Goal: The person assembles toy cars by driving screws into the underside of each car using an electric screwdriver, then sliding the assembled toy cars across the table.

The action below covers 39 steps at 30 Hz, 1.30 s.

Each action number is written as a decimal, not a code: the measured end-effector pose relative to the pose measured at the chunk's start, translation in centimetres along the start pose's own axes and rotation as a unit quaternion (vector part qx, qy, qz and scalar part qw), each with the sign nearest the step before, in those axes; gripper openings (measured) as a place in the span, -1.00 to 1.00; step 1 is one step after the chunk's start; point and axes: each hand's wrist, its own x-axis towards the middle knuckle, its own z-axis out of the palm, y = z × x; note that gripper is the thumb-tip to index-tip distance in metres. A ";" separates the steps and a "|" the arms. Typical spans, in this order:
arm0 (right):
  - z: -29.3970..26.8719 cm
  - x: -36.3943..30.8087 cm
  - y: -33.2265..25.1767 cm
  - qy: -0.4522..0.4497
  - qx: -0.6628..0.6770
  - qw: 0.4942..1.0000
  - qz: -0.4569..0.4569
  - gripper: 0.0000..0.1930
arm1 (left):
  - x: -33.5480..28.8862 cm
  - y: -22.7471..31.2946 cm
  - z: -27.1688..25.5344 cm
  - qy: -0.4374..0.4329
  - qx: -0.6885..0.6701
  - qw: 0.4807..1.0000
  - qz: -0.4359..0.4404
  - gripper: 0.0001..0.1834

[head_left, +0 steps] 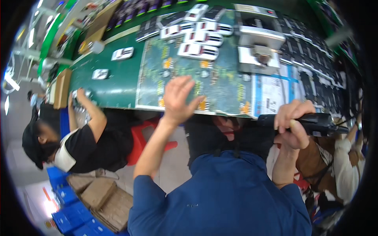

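While our right hand (293, 124) carries: its fingers wrap the black handheld tool (319, 122), held sideways by the near edge of the desk (118, 86), probably gripped around the body for balance.
Left hand (179, 98): fingers loosely spread, grasping nothing, above the patterned mat (226, 92).
Mat: laid on the desk, perhaps to spare finishes from scratches.
White toy cars (199, 51): clustered on its far part, seemingly to stay clear of our hands.
Silver machine (258, 35): right of the cars, presumably kept within our reach.
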 end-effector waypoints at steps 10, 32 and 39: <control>-3.1 -3.7 -5.7 0.006 -0.077 0.996 -0.043 -0.77 | 11.6 19.5 18.8 -0.117 -0.248 0.953 -0.132 -0.50; -4.3 1.6 -7.2 -0.021 -0.063 0.985 -0.162 -0.82 | 7.5 14.5 11.3 -0.014 -0.666 0.604 -0.437 -0.75; 0.4 10.7 0.2 0.066 -0.097 0.970 -0.213 -0.85 | 3.8 11.2 8.9 0.008 -0.644 0.614 -0.456 -0.77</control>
